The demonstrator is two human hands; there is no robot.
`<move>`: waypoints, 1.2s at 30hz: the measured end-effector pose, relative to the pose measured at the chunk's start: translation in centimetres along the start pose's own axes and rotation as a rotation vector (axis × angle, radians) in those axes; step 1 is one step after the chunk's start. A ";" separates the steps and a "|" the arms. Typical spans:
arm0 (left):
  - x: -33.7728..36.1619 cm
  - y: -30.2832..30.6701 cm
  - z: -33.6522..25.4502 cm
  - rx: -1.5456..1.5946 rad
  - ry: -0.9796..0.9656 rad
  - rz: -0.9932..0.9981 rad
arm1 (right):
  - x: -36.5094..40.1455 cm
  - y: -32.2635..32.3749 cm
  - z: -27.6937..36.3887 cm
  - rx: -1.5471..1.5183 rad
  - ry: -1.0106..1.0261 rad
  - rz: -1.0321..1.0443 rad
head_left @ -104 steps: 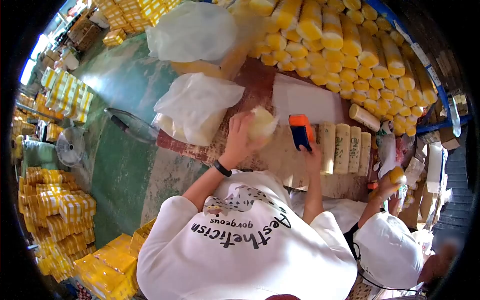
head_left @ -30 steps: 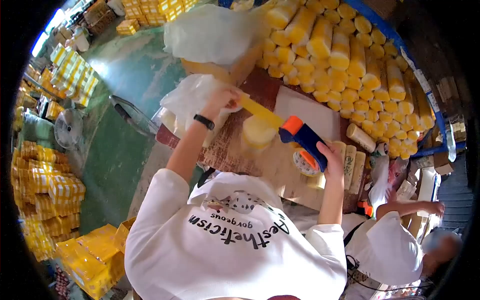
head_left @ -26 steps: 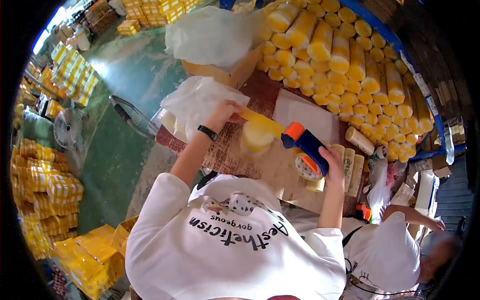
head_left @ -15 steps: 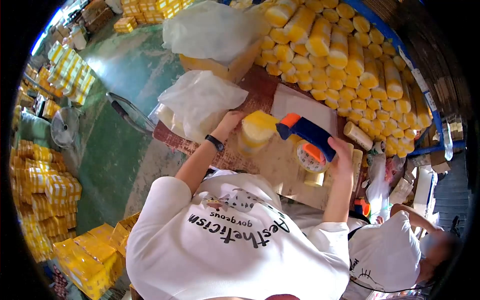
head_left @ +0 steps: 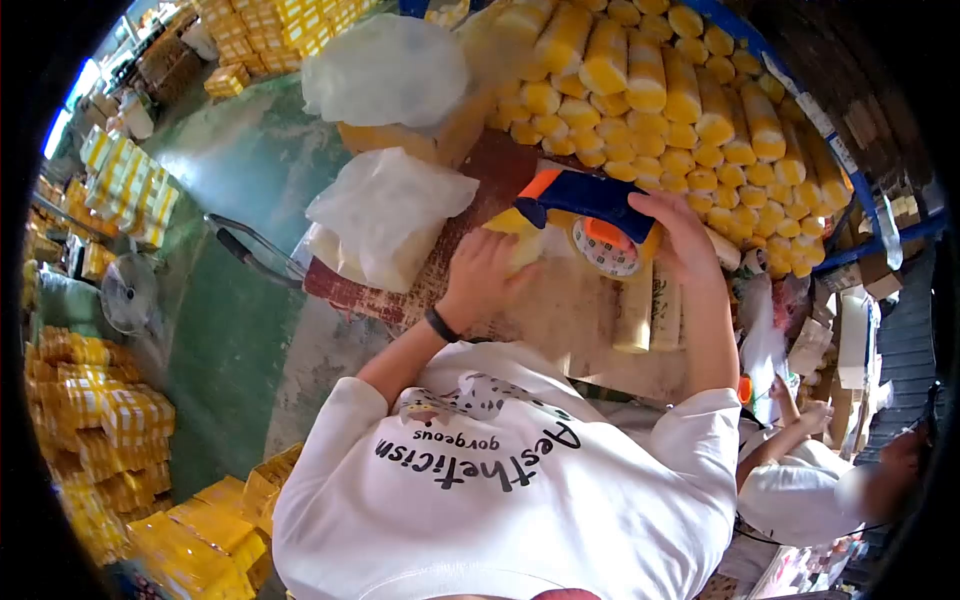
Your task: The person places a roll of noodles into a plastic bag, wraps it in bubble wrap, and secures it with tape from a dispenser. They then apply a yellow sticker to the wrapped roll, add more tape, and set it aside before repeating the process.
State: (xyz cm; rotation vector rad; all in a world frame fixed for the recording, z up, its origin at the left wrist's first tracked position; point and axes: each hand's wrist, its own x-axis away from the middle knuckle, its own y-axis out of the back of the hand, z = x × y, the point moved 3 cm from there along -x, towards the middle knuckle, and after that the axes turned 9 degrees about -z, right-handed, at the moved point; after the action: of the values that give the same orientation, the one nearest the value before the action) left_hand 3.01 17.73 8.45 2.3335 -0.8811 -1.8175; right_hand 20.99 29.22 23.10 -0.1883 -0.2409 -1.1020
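Note:
My right hand [head_left: 688, 235] grips a blue and orange tape dispenser [head_left: 585, 195] that carries a roll of tape [head_left: 606, 248]. The dispenser is held above the table, its orange front end pointing left. My left hand [head_left: 490, 272] lies with stretched fingers against a yellow package [head_left: 518, 235], just left of and below the dispenser's front end. That package is mostly hidden by the hand and the dispenser. Left of my left hand, a white plastic bag [head_left: 385, 210] lies over something pale on the reddish-brown table [head_left: 455, 215].
Yellow-and-white rolls [head_left: 665, 110] are piled high behind the table. Pale rolls [head_left: 634, 310] lie near my right forearm. A second bag [head_left: 385, 70] covers a carton. A cart handle [head_left: 250, 250] juts out left. A co-worker [head_left: 805, 470] is at the right; yellow boxes [head_left: 200, 530] stand lower left.
The tape dispenser has moved left and away from my body, over the yellow package. My left hand has shifted toward me, its fingers now stretched over the package. The co-worker's arms have moved.

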 end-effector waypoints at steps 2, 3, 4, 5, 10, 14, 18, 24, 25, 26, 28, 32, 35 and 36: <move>-0.2 -2.1 -1.0 -0.113 -0.066 0.016 | 0.2 -0.3 0.1 -0.031 0.051 -0.115; -0.1 -2.9 -1.0 -0.169 -0.102 0.026 | 0.2 -0.3 0.0 -0.050 0.078 -0.173; 0.6 -3.7 -0.7 -0.190 -0.115 0.045 | -0.1 0.1 -0.3 -0.050 0.071 -0.070; 1.6 -4.7 -0.3 -0.208 -0.129 0.065 | -0.6 1.1 -0.9 -0.050 0.062 0.031; 1.6 -4.0 0.3 -0.133 0.120 0.031 | 0.6 0.3 -1.4 -0.039 0.138 -0.169; 1.6 -3.2 1.6 -0.155 0.381 -0.033 | -0.1 0.7 -2.9 -0.023 0.138 -0.082; 1.3 -3.0 2.8 -0.026 0.475 -0.154 | 0.8 0.5 -3.0 -0.110 0.136 -0.075; 2.0 -3.4 4.0 0.144 0.566 -0.041 | 1.1 3.2 -6.2 -0.022 0.006 -0.077; 2.1 -3.2 4.2 0.154 0.548 -0.047 | 1.4 3.5 -6.8 -0.029 0.019 -0.105; 2.1 -3.0 4.3 0.166 0.530 -0.052 | 1.6 3.9 -7.6 -0.037 0.031 -0.134; 2.2 -2.9 4.5 0.169 0.498 -0.051 | 1.0 5.2 -10.0 -0.121 0.035 -0.104; 2.2 -3.0 5.0 0.175 0.463 -0.016 | 0.9 7.1 -15.2 -0.172 -0.012 -0.149; 1.9 -2.9 5.2 0.194 0.442 0.028 | 1.6 6.5 -17.5 -0.057 -0.036 -0.174; 1.8 -2.8 5.2 0.199 0.431 0.044 | 1.6 6.2 -18.0 -0.057 -0.040 -0.227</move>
State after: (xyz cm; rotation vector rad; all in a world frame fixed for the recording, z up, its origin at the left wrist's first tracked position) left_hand -0.33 20.78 4.22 2.6473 -1.0691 -1.1810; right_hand 29.03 25.77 6.10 -0.2387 -0.2712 -1.3322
